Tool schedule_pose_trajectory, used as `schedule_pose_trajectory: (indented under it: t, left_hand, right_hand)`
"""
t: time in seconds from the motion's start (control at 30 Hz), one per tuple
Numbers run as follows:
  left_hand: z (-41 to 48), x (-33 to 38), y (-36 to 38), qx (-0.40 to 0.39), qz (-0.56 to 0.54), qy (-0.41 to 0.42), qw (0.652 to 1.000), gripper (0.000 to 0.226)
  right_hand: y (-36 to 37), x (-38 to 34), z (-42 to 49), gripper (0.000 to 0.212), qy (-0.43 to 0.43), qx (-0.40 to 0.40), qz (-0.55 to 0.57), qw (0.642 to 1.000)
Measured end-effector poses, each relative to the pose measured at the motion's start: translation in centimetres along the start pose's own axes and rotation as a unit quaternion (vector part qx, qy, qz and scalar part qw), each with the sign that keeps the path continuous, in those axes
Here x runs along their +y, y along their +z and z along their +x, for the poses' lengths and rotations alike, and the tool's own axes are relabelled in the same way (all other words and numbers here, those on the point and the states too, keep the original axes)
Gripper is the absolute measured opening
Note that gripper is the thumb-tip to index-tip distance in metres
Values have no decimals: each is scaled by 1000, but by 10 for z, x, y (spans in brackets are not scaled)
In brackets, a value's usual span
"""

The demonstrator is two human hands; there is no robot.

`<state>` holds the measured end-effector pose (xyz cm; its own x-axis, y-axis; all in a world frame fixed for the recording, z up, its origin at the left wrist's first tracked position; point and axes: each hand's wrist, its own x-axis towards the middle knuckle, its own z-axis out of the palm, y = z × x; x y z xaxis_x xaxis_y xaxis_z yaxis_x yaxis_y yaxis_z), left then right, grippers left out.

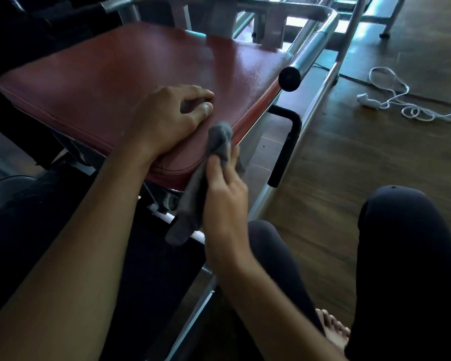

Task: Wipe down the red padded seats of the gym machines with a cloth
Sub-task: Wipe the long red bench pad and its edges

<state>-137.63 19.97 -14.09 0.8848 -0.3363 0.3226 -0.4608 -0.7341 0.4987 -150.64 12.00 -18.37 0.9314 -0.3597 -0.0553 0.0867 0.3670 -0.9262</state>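
At the bottom of the frame we see our bare foot (335, 332) on the wooden floor (349, 157), with our knees (401, 230) in dark leggings just above it, lower right. Near the centre, our right hand (225, 194) grips a grey cloth (193, 204), fingers and thumb curled round its bunched middle. The cloth's upper end touches the near right corner of the red seat (115, 74), and its lower end hangs down past the seat's edge. Just above and left of it, our left hand (164, 118) rests on the seat's near edge. It holds nothing, its fingers loosely bent and its thumb lying on the padding. The seat stretches across the upper left of the frame, its far side shiny with reflected light. To the seat's right a round black knob (289, 78) sits beside its far corner, a black handle (284, 147) bends down below it, and a silver metal rail (315, 48) runs alongside. Farther off, in the upper right, a white cord (401, 100) lies tangled on the floor.
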Motion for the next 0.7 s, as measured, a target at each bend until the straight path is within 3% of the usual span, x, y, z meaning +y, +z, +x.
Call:
schedule_pose_trajectory:
  t: [0.13,0.27,0.37,0.47,0.53,0.7]
  left_hand:
    - [1,0,2,1,-2,0,1000,41]
    - [2,0,1,-1,-10,-3,1000,45]
    - [1,0,1,-1,-10,0,1000,43]
    - [0,1,0,2,0,6,1000,38]
    - [1,0,1,1,0,3,1000,40]
    - [3,-3,2,3,-6,-2,1000,47]
  right_hand:
    - [-3,-5,63,65,24,57,-63,996]
    - [-4,2,-5,52,7,-7,-52,999]
    - [-3,-3,9,49,1,7,-29,1000]
    - [-7,-7,69,69,13,45,-74,996]
    - [-6,-4,62,76,26,51,-65,996]
    - [-2,4,4,54,-15,-11,-5,1000]
